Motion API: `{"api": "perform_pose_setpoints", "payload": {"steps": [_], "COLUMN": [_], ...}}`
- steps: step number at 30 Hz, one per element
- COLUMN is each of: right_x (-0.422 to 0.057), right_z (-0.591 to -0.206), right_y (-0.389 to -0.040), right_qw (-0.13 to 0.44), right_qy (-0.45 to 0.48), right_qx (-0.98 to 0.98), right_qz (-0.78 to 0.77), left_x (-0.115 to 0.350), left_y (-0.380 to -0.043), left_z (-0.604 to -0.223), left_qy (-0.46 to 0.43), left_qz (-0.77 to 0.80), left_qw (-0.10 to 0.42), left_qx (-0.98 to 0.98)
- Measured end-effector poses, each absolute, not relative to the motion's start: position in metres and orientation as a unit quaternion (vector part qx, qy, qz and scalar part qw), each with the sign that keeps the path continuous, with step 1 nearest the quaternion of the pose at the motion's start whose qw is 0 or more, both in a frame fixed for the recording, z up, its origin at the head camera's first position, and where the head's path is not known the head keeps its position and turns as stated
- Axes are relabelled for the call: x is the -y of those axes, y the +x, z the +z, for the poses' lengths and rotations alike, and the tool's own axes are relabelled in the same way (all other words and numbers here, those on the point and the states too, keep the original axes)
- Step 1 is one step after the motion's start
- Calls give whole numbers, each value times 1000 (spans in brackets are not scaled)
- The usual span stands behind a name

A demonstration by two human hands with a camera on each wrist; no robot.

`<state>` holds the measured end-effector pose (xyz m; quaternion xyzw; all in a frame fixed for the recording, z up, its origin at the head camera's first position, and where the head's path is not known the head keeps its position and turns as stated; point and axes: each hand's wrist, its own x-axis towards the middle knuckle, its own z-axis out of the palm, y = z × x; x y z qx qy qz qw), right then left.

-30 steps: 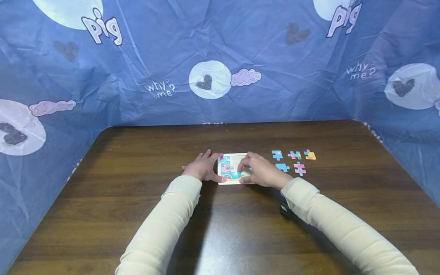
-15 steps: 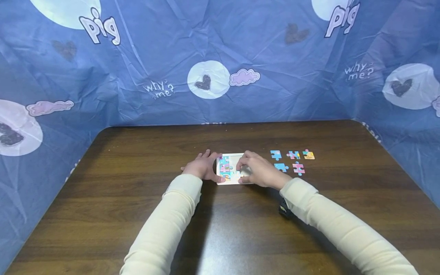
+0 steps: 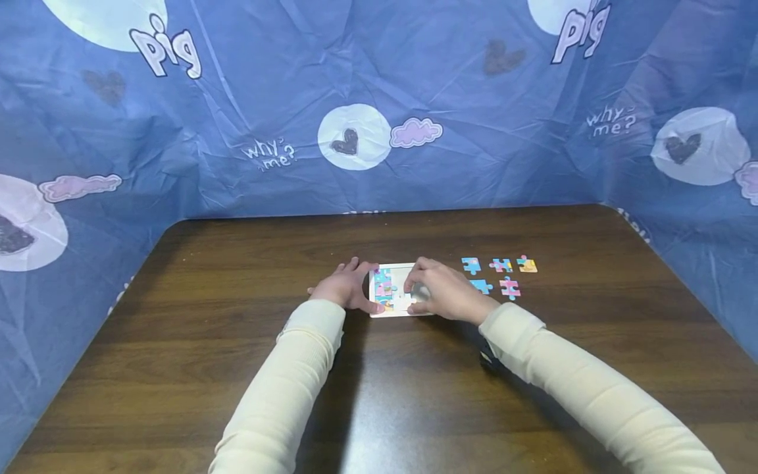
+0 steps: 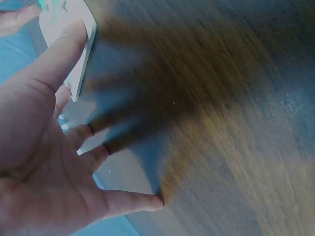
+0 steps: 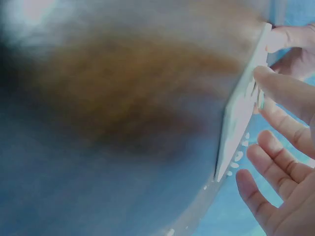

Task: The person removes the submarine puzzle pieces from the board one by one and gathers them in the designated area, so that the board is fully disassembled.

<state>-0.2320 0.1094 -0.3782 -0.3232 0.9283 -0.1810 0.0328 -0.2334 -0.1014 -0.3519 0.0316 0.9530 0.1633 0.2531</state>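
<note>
In the head view a small white puzzle tray (image 3: pixel 387 315) lies flat on the table, with pink and blue jigsaw pieces (image 3: pixel 383 288) in its left part. My left hand (image 3: pixel 339 288) is spread at its left end, thumb on the near rim and index finger at the far corner; the left wrist view shows those fingers straight. Over the tray's right part, my right hand (image 3: pixel 447 289) pinches a jigsaw piece (image 3: pixel 408 298), pale with glare and partly hidden by the fingers. The right wrist view has the tray (image 5: pixel 238 120) edge-on, with the right thumb in front of it.
Several loose jigsaw pieces lie right of the tray in two rows, among them a yellow one (image 3: pixel 527 264), a pink one (image 3: pixel 509 288) and a blue one (image 3: pixel 471 265). Behind the brown table (image 3: pixel 266 257) hangs a blue printed cloth (image 3: pixel 474 178).
The lower jigsaw pieces in the tray have turned from blue to whitish with glare under the right hand. Both hands stay at the tray; the whole head view has shifted slightly.
</note>
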Motion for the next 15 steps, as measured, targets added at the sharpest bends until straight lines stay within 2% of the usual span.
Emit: {"api": "perform_pose_setpoints", "payload": {"steps": [8, 15], "right_x": [-120, -138], "right_z": [-366, -363], "right_y": [-237, -241], "right_qw": [59, 51], "right_qy": [-317, -318], "right_qx": [-918, -911], "right_qz": [-231, -258], "left_x": [102, 100], "left_y": [-233, -234], "left_z": [-352, -351], "left_qy": [37, 34], "left_qz": [160, 158], "left_qw": [255, 256], "left_qx": [-953, -953]}}
